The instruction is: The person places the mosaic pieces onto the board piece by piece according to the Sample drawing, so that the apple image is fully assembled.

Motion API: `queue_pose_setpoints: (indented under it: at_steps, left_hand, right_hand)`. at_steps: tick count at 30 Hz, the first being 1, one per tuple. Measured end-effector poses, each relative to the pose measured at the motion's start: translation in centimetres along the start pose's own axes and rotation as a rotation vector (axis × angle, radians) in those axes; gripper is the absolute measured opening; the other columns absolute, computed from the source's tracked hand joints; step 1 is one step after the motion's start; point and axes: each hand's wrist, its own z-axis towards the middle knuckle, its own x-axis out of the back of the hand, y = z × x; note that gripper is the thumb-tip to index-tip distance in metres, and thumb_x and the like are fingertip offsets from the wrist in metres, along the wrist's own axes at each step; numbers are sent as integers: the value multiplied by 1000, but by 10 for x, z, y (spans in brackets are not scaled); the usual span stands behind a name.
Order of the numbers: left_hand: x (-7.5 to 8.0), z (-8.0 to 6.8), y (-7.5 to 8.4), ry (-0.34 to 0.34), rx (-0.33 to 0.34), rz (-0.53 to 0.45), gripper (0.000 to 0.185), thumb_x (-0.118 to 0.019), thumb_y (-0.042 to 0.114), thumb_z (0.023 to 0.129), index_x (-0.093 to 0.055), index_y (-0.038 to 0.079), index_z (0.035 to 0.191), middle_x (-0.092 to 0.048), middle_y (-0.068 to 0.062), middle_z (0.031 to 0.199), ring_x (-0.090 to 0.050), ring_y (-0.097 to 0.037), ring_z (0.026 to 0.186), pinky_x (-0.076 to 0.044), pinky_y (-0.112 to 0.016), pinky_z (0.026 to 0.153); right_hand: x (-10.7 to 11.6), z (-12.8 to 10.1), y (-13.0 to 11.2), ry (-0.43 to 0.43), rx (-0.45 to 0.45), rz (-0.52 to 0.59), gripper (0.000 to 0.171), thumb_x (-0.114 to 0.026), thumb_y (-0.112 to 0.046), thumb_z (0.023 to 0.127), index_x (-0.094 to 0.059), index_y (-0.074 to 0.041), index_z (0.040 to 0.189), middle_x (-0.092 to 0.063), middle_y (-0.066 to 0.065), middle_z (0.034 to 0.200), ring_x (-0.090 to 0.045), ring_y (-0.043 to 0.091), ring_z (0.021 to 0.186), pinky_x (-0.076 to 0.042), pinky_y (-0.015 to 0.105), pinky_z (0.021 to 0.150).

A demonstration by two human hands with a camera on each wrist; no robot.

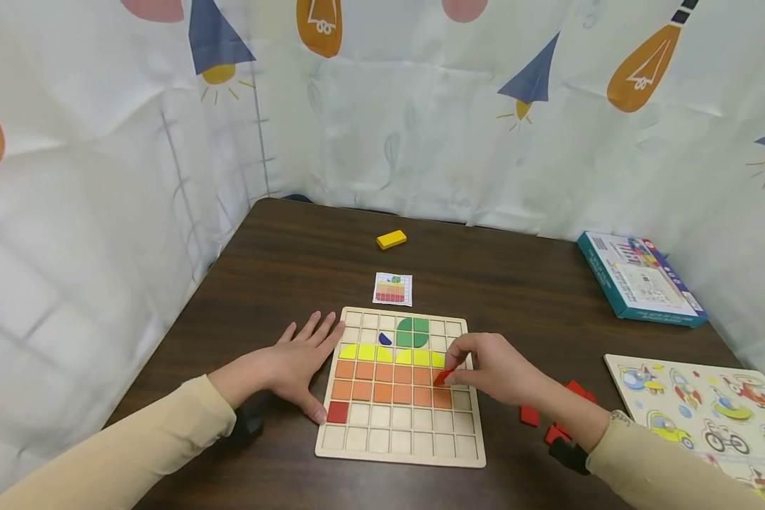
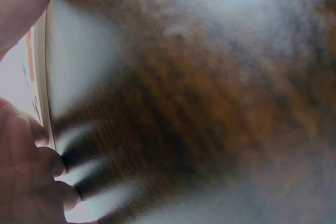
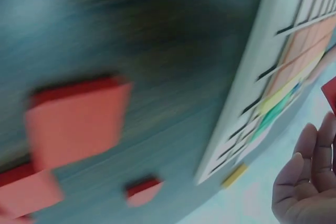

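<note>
Fingers of the right hand (image 1: 494,368) pinch a red tile (image 1: 444,377) over the wooden grid board (image 1: 400,445), while the left hand (image 1: 299,361) rests flat, fingers spread, at its left edge.

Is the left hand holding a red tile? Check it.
No. The left hand lies flat with straight fingers against the puzzle board's left edge; the right hand pinches the red tile.

A curtained play booth: printed curtains (image 1: 421,127) surround a puzzle-strewn table (image 1: 280,262).
</note>
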Motion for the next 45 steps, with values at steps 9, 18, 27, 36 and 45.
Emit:
queue_pose_setpoints:
  at_steps: [9,18,27,36,45]
  left_hand:
    - [-3,-1,-2,-4,8,4,147,-89,65,60,-7,3,164,0,-22,172,4,-49,157,-6,-74,120]
    - [-3,3,-2,-6,22,9,144,-89,62,61,-8,4,164,-1,-22,172,3,-49,157,-5,-74,120]
    - [-4,3,-2,1,14,6,144,-90,62,60,-8,3,164,-1,-23,172,2,-50,157,-6,-76,119]
    - [-2,2,-1,5,7,8,144,-90,62,61,-8,3,164,-1,-23,172,3,-50,157,-5,-75,119]
    - [0,0,2,8,-7,8,145,-90,62,60,-8,2,164,-1,-24,171,3,-51,157,-6,-76,118]
  right_hand:
    - [-27,26,-37,-101,47,100,8,-81,-13,88,-75,-17,88,-69,-13,81,-59,7,80,-52,25,74]
    - [-49,41,-62,-156,67,107,5,-81,-10,88,-77,-12,86,-74,-7,79,-60,3,71,-53,20,69]
    - [-72,46,-78,-175,108,-15,6,-82,-10,87,-78,-12,84,-72,-9,74,-54,-2,64,-50,14,64]
    - [-80,50,-83,-120,153,-209,6,-80,-12,88,-80,-15,83,-73,-10,74,-57,-2,68,-49,15,67]
    - [-84,52,-82,-109,175,-283,7,-81,-13,87,-81,-16,82,-73,-11,72,-57,-3,67,-49,14,65]
